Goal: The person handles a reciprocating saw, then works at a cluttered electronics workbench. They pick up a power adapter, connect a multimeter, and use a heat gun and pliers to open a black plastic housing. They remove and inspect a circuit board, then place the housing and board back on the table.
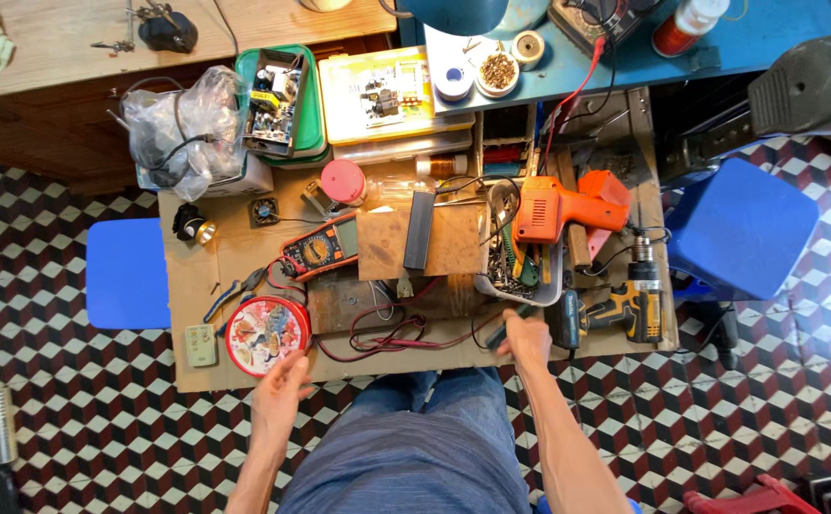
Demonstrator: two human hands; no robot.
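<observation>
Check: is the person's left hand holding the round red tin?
No: the left hand is open at the board's edge just below the round red tin, not gripping it.

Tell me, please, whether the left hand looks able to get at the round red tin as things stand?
Probably yes. The left hand is right at the near edge of the round red tin, which lies at the front of the cardboard sheet with nothing between them.

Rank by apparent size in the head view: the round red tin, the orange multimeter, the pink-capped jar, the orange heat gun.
1. Orange heat gun
2. Round red tin, close to the gun; order unsure
3. Orange multimeter
4. Pink-capped jar, partly hidden
</observation>
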